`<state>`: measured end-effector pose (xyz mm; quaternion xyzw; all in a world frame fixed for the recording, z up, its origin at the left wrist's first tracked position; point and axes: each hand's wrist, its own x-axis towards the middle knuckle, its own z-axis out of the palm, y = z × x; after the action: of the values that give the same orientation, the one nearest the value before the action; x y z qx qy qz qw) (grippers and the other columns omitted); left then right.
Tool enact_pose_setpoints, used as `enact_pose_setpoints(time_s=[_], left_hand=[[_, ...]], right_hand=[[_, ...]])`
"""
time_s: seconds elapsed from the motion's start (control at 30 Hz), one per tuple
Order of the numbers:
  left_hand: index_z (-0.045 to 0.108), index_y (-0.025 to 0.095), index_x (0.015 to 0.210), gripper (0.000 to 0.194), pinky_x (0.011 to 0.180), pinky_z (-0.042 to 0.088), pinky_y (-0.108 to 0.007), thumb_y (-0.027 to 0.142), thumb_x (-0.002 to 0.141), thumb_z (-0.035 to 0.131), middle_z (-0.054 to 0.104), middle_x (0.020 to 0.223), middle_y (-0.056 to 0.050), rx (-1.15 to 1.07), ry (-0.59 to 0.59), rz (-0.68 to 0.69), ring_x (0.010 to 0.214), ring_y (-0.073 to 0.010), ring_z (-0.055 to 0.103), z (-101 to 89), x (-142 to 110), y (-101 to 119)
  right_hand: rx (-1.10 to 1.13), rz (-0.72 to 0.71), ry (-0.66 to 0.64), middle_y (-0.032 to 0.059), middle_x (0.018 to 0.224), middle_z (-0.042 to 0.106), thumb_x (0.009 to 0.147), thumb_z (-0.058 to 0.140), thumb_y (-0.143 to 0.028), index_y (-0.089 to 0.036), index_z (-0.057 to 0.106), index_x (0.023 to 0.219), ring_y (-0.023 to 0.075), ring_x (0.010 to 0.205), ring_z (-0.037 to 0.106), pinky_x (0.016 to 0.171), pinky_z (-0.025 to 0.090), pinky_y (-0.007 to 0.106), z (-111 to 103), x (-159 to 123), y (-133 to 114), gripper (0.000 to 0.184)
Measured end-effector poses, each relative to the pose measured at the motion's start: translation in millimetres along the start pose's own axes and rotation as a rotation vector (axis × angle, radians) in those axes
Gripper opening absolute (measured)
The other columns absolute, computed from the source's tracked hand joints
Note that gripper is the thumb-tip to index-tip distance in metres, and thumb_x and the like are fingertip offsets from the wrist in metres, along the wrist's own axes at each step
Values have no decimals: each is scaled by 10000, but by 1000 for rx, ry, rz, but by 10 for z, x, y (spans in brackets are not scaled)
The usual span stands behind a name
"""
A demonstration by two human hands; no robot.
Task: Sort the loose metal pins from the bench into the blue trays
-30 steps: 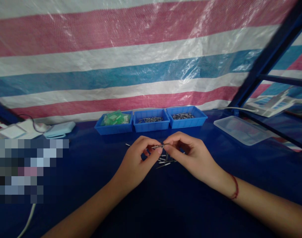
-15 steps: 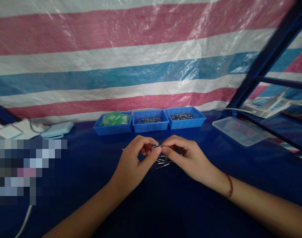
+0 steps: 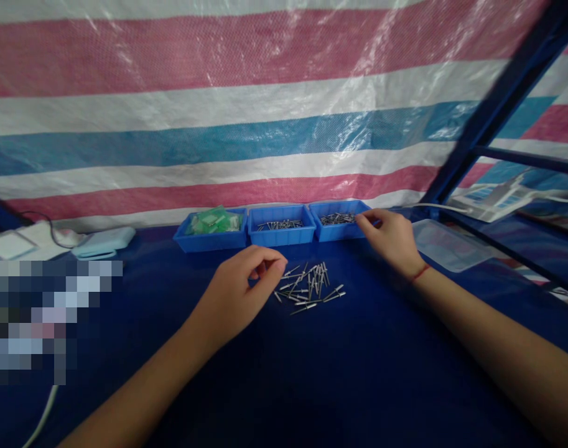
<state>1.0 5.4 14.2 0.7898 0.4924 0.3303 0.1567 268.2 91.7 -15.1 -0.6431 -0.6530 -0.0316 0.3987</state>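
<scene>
A loose pile of blind rivets [image 3: 311,286], silver with thin pins, lies on the dark blue table. My left hand [image 3: 246,289] hovers at the pile's left side with thumb and forefinger pressed together; whatever they pinch is too small or hidden to make out. Over the right edge of the right-hand blue bin [image 3: 342,231] is my right hand [image 3: 389,239], its thumb and fingertips closed near the small metal pieces [image 3: 338,218] inside. I cannot make out anything between those fingers. A red cord circles the right wrist.
The middle blue bin [image 3: 282,236] holds more rivets, and the left blue bin [image 3: 211,242] holds green packets [image 3: 213,221]. A clear plastic lid [image 3: 451,246] lies at right beside a blue metal frame [image 3: 479,124]. A light blue case [image 3: 104,241] sits at left.
My hands, together over the pile before, are now apart. The right hand has moved right and away to the right-hand bin, uncovering the rivets; the left has shifted slightly left.
</scene>
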Motion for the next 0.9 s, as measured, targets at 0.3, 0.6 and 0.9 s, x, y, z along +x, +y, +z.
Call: enact_pose_setpoints(time_s=[0.3, 0.6, 0.9], left_hand=[[660, 186, 990, 270, 812, 447, -343, 272, 833, 458, 651, 958, -77, 392, -331, -38, 877, -227, 613, -297, 91, -552], [630, 165, 766, 184, 748, 430, -298, 188, 816, 454, 599, 824, -52, 346, -385, -18, 791, -195, 580, -236, 118, -668], [549, 187, 895, 152, 704, 431, -255, 279, 893, 428, 609, 842, 4, -223, -188, -68, 767, -149, 572, 197, 1, -132]], right_hand=[[202, -214, -151, 41, 722, 677, 811, 509, -272, -167, 662, 746, 157, 601, 591, 592, 434, 277, -31, -331, -394, 197], [303, -434, -383, 20, 696, 607, 840, 490, -209, -173, 619, 717, 124, 602, 531, 577, 401, 263, -112, -607, -671, 181], [531, -340, -423, 36, 826, 626, 820, 545, -223, -195, 636, 906, 125, 646, 563, 558, 446, 245, -77, -728, -750, 128]])
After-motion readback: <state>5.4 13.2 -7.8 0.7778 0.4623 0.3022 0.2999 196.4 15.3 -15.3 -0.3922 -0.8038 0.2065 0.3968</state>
